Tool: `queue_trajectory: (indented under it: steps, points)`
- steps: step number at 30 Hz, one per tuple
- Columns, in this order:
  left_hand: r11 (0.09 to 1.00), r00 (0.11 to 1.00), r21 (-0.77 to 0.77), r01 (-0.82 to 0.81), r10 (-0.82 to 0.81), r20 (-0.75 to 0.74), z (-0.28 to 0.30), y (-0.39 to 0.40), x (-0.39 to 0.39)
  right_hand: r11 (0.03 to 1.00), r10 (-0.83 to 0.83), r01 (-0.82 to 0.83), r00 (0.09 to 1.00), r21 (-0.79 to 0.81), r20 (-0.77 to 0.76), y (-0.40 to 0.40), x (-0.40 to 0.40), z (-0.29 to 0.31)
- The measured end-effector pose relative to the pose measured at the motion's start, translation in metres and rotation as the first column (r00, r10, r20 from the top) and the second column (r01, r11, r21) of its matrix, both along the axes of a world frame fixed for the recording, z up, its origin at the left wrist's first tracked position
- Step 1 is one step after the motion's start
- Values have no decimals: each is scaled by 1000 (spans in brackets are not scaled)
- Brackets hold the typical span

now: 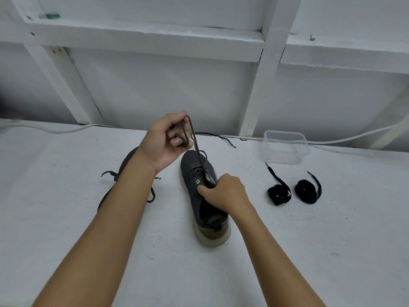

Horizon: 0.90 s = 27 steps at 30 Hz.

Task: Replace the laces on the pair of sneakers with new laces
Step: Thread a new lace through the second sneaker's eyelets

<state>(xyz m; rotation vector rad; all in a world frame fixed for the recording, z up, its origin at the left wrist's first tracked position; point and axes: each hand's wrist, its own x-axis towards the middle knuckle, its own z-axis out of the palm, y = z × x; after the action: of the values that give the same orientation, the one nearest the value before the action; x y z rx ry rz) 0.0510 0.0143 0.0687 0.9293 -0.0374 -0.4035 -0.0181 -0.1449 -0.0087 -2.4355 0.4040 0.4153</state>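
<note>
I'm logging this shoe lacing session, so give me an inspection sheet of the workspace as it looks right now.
Surface: white table, a few small specks.
Job's things: dark sneaker upright, toe away from the person, old lace drawn up from its eyelets; second sneaker behind the left forearm, still laced; two coiled black laces at the right.
Clutter: clear plastic container; a loose black lace at the table's back edge.
Hands: left hand holds the old lace in a closed grip; right hand pinches the sneaker at its tongue.
Cables: white cable along the back edge.
Surroundings: white framed wall.
</note>
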Motion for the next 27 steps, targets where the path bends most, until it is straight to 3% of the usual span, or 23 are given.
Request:
queue_trajectory:
  steps: [3,6,8,11,12,14,17,19,24,27]
  points:
    - [978,996,208,6,-25,88,7,-2,2,999,10,-10,1000,49,-13,-2,1,8]
    - [949,986,315,27,-77,148,16,-4,4,998,33,-43,977,47,211,-5,9,20]
    - [943,985,331,30,-84,151,18,-7,5,972,24,-110,926,207,377,-5,19,30]
    - [924,982,382,25,-93,162,14,-5,9,896,22,-198,915,398,404,-13,33,43]
    - [877,981,480,-9,-85,173,8,-2,12,849,-24,-181,926,496,377,-17,35,46]
    - [692,973,703,-168,0,233,-7,2,15,679,-197,-83,937,730,289,-28,38,50]
    - [351,895,826,-440,93,437,-38,3,9,565,-392,53,895,823,211,-46,41,50]
    - [291,883,842,-454,17,469,-54,0,5,506,-461,104,871,856,167,-55,42,47]
    - [173,911,945,-276,-266,315,-74,-22,-1,373,-562,132,820,919,111,-64,48,48]
    - [109,928,967,-231,-276,252,-77,-32,3,397,-537,113,833,911,131,-65,49,51]
